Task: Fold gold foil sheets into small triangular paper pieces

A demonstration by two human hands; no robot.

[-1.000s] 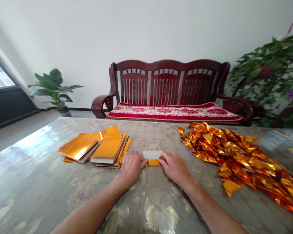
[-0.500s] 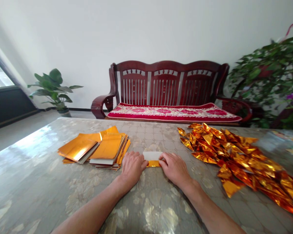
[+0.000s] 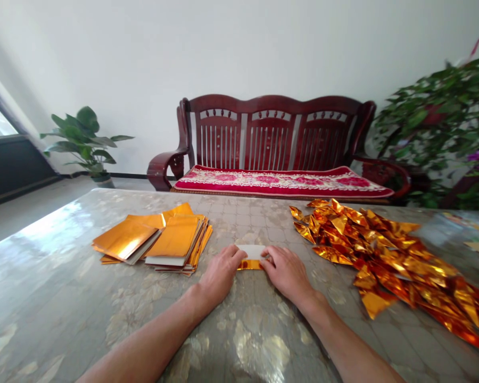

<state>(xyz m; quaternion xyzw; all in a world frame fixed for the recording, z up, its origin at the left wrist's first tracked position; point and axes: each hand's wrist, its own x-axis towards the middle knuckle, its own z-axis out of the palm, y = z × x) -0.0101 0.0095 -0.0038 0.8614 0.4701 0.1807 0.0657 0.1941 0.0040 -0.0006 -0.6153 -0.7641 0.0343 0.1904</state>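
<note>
A small sheet of gold foil paper (image 3: 250, 264), white on its upper face, lies on the table between my hands, its near edge folded over into a gold strip. My left hand (image 3: 222, 268) pinches its left end with thumb and fingers. On the other side, my right hand (image 3: 286, 270) grips the right end the same way, fingers curled. Left of my hands sits a stack of gold foil sheets (image 3: 173, 238), some with white backs showing. To the right spreads a heap of folded gold foil pieces (image 3: 383, 250).
The patterned table (image 3: 151, 330) reaches across the view. Beyond it stands a dark red wooden bench (image 3: 269, 143) with a red floral cushion (image 3: 283, 181). A clear plastic bag (image 3: 455, 226) lies at the right. Potted plants (image 3: 85, 141) stand behind.
My left hand has shifted slightly right along the foil paper, its thumb and fingers now closer together on the left end. The right hand stays nearly in place. The view has tilted a little.
</note>
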